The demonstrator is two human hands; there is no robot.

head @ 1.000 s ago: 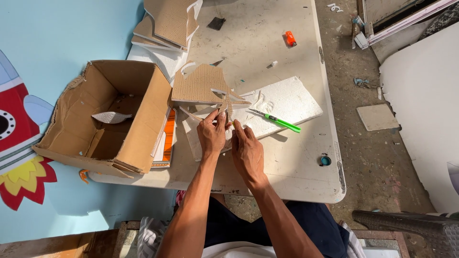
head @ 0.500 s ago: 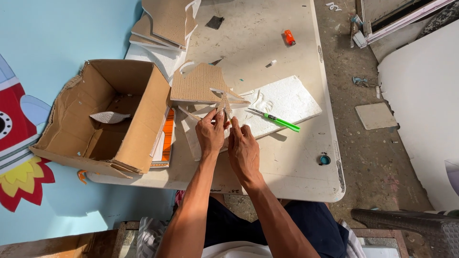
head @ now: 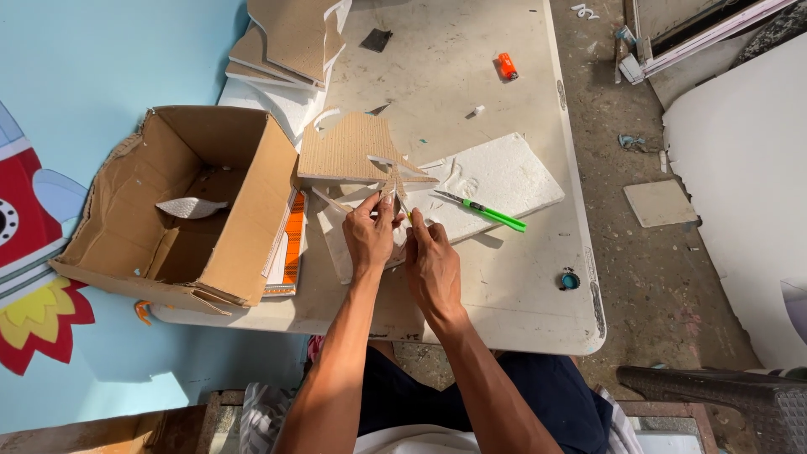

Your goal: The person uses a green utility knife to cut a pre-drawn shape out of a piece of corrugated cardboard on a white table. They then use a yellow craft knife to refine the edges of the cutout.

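Both the left hand (head: 370, 233) and right hand (head: 430, 262) pinch a thin cardboard cutout (head: 353, 151); its narrow points could tear if bent hard.

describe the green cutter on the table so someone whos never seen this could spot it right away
Start at the pale work table, then find the white foam slab near its front edge. The green cutter lies slanted across that slab, just right of the hands. It is the only bright green, pen-slim tool there, unlike the small orange lighter farther back.
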